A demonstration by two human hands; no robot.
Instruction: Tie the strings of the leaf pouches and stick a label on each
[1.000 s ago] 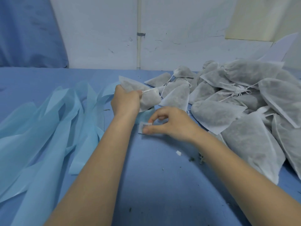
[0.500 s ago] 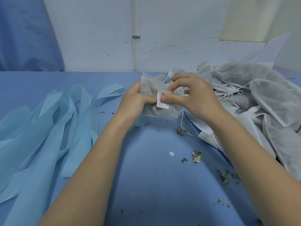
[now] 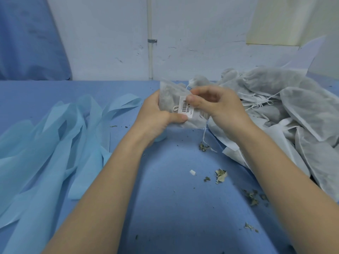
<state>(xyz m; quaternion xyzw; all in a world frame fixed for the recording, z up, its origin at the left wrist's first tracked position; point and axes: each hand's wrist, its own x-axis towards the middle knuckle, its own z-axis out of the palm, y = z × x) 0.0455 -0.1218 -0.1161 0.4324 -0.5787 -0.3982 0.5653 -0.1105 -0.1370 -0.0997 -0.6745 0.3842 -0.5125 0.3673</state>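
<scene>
A grey-white leaf pouch is held up above the blue table. My left hand grips its left side, thumb across the lower front. A white barcode label lies on the pouch's front. My right hand holds the pouch from the right, its thumb pressing on the label's upper edge. A white string hangs down from the pouch. More pouches lie in a pile at the right.
Light blue fabric strips lie spread over the left of the table. Dried leaf crumbs and a small white scrap are scattered in front. A white wall stands behind.
My right hand picked the label off the table and brought it onto the pouch, which my left hand lifted and turned. The label now sits flatter on the pouch.
</scene>
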